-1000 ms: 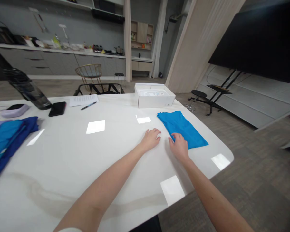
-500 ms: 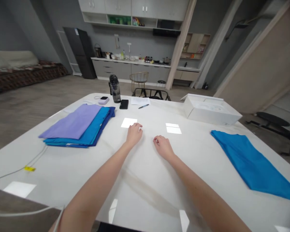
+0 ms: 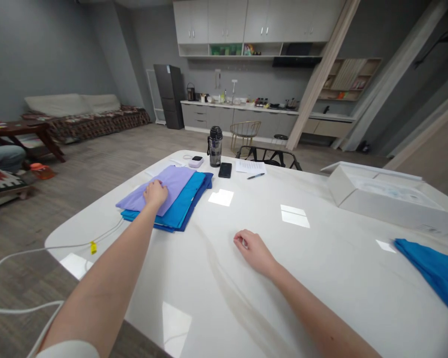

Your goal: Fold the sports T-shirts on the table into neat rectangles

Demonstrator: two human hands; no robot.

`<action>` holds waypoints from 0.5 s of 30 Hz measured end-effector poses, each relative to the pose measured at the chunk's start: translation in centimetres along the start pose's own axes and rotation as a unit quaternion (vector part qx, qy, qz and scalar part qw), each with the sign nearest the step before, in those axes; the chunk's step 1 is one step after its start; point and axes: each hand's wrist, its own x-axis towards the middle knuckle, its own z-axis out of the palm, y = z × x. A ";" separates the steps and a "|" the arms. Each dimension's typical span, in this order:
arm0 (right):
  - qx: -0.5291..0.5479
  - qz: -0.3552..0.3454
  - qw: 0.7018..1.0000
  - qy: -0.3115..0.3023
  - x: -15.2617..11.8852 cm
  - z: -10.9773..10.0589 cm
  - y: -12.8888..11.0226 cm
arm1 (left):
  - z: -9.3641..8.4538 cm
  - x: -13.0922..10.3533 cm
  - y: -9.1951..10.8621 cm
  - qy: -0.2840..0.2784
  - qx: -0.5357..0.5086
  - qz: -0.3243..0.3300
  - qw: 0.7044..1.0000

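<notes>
My left hand (image 3: 156,194) rests on a purple folded cloth (image 3: 179,178), its fingers curled down against the fabric; the fingertips are partly hidden. The purple cloth lies on top of a stack at the left of the table, over a bright blue folded cloth (image 3: 184,199) and a dark blue one (image 3: 201,193). My right hand (image 3: 254,250) is at the middle of the white table (image 3: 283,278), fingers curled in toward the thumb with nothing in them. Another blue cloth (image 3: 433,268) lies at the right edge of the view, partly cut off.
Along the far side stand a black water bottle (image 3: 215,148), a phone (image 3: 225,170), a lilac case (image 3: 196,162), a pen (image 3: 256,176) and a printed sheet (image 3: 251,167). An open white box (image 3: 388,204) is at the right. A white cable (image 3: 33,251) with a yellow tag runs by my left arm.
My left hand has moved left from the middle of the table onto the purple cloth. The view has turned left; my right hand stays near the middle with fingers curled.
</notes>
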 end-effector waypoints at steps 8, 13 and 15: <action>-0.029 0.188 0.977 0.095 -6.8 -10.2 10.5 | 0.5 -1.2 1.1 0.081 -0.018 -0.004 0.997; 0.010 0.274 0.958 0.086 -11.6 -15.9 14.7 | 0.2 -4.1 5.6 0.150 -0.036 0.084 0.985; 0.052 0.265 0.960 0.067 -12.5 -16.3 14.8 | 0.3 -6.1 8.9 0.134 -0.050 0.137 0.980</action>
